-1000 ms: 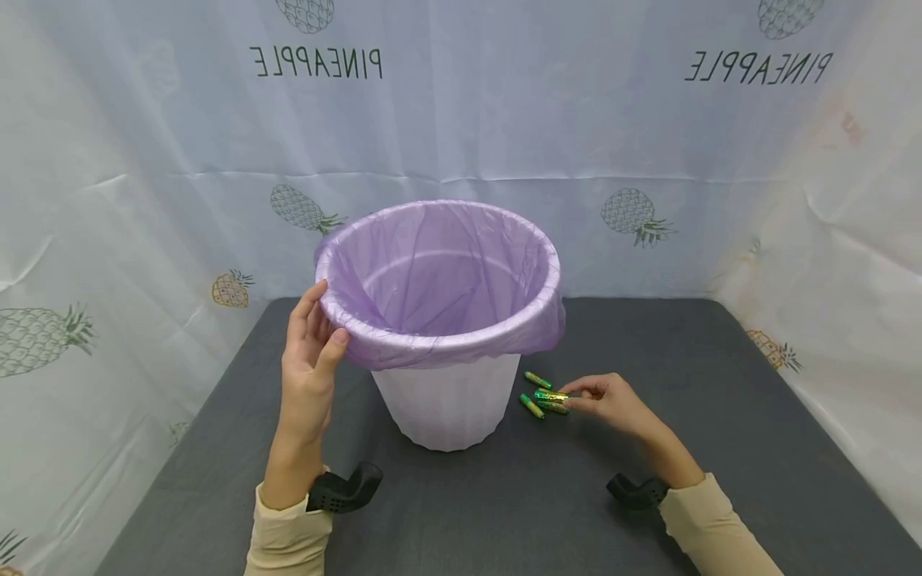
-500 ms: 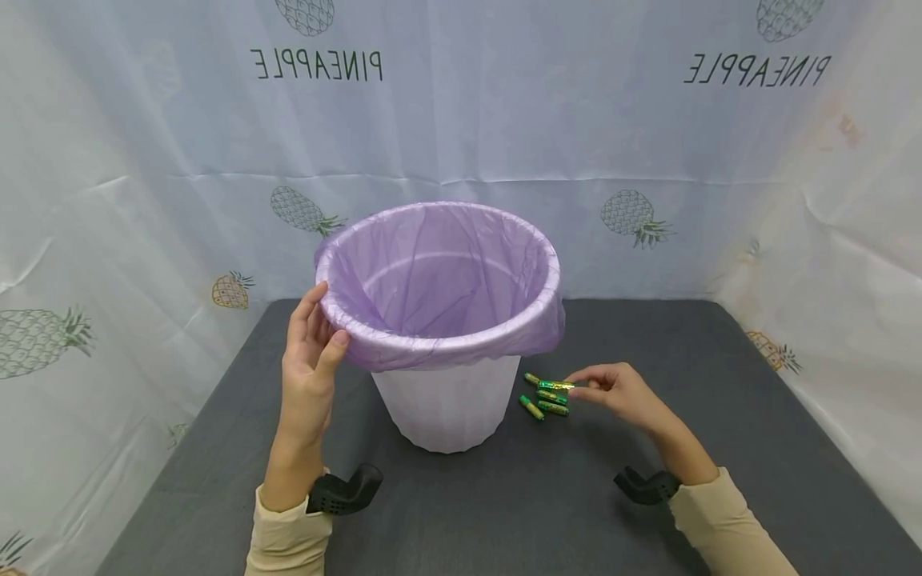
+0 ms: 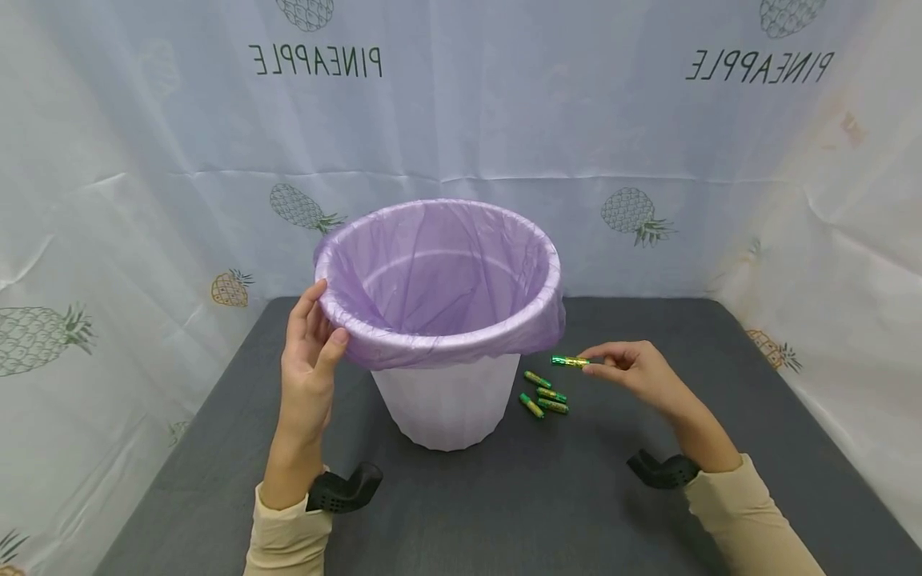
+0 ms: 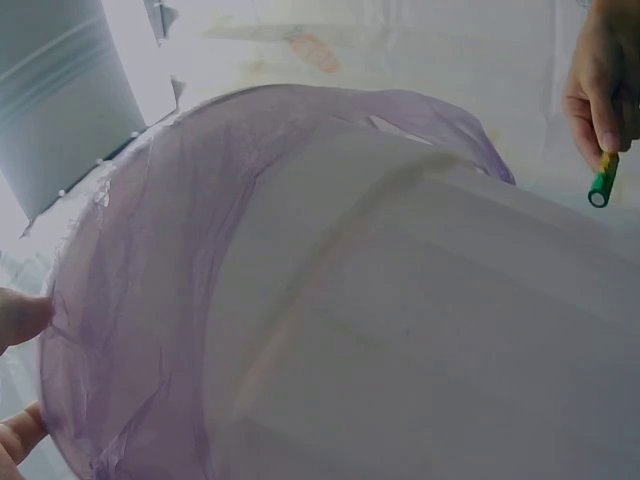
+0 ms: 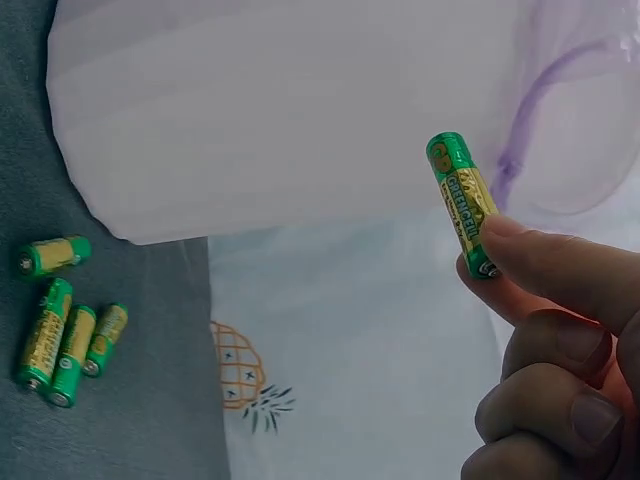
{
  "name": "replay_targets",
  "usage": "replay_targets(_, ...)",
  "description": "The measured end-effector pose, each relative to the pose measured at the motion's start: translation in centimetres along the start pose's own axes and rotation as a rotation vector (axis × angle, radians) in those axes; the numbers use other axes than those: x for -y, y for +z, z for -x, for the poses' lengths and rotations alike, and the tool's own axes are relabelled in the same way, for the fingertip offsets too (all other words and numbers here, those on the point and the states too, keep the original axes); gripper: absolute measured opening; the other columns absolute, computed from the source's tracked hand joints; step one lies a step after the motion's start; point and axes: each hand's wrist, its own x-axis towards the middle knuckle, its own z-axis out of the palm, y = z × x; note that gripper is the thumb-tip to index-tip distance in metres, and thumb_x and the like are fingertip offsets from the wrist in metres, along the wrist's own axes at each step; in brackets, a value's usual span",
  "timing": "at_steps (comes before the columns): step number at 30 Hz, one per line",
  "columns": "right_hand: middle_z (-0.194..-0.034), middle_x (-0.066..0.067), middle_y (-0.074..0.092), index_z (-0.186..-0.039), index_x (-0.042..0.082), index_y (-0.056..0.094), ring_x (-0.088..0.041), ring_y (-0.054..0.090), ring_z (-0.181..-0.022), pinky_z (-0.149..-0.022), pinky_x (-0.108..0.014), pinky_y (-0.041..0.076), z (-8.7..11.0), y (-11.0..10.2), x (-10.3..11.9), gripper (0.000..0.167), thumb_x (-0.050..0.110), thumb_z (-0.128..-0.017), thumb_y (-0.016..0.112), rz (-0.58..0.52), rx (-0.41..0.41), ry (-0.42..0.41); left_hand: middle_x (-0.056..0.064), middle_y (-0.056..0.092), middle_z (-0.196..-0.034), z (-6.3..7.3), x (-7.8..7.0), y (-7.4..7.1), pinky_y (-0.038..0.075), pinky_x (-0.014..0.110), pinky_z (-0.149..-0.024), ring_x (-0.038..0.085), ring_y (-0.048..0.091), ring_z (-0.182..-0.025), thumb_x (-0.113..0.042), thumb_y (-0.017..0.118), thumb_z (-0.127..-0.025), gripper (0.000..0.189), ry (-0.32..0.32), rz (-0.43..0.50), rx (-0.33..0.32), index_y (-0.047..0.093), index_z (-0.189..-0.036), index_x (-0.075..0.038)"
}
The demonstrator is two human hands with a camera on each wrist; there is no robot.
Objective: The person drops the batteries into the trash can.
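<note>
A battery [image 5: 458,190] — likely light, stiff, best held mid-barrel — is pinched by the right hand [image 3: 639,372], the bin [image 3: 446,404] held by the left hand [image 3: 308,368].

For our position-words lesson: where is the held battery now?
In the head view, the held battery is just right of the white bin, pinched by the right hand, pictured above four loose batteries.

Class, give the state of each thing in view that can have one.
Bin, upright on the table
Purple liner, folded over the bin's edge
Four batteries, lying on the table
Fifth battery, held above the table
Left hand, holding the bin's edge
Right hand, pinching the fifth battery
</note>
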Motion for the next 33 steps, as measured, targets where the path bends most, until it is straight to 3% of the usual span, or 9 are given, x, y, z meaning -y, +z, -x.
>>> replay_targets(15, -0.057, 0.009, 0.040, -0.103, -0.005, 0.069, -0.011, 0.023, -0.046, -0.042, -0.027, 0.025, -0.1, -2.0, 2.2, 0.018, 0.003, -0.087, 0.066, 0.001, -0.050, -0.046, 0.003, 0.041, -0.144, 0.1, 0.0, 0.0, 0.040, 0.016, -0.102, 0.010, 0.046, -0.125, 0.004, 0.043, -0.095, 0.053, 0.077, 0.023, 0.054, 0.032, -0.146, -0.009)
replay_targets(25, -0.057, 0.012, 0.039, -0.103, -0.006, 0.068, -0.013, 0.024, -0.047, -0.043, -0.028, 0.025, -0.5, -3.0, 3.1, 0.018, 0.003, -0.088, 0.065, 0.023, -0.066, -0.057, 0.003, 0.039, -0.146, 0.0, 0.1, -0.1, 0.039, 0.015, -0.104, 0.010, 0.045, -0.128, 0.003, 0.042, -0.095, 0.054, 0.053, 0.010, 0.042, 0.032, -0.146, -0.010)
replay_targets(33, -0.057, 0.011, 0.041, -0.102, 0.001, 0.070, -0.014, 0.026, -0.048, -0.045, -0.029, 0.026, -0.4, -3.8, 4.0, 0.015, 0.004, -0.087, 0.066, 0.047, -0.106, -0.058, 0.003, 0.040, -0.146, 0.1, 0.1, -0.1, 0.039, 0.015, -0.104, 0.009, 0.045, -0.128, 0.003, 0.042, -0.095, 0.053, 0.052, 0.011, 0.034, 0.033, -0.145, -0.011)
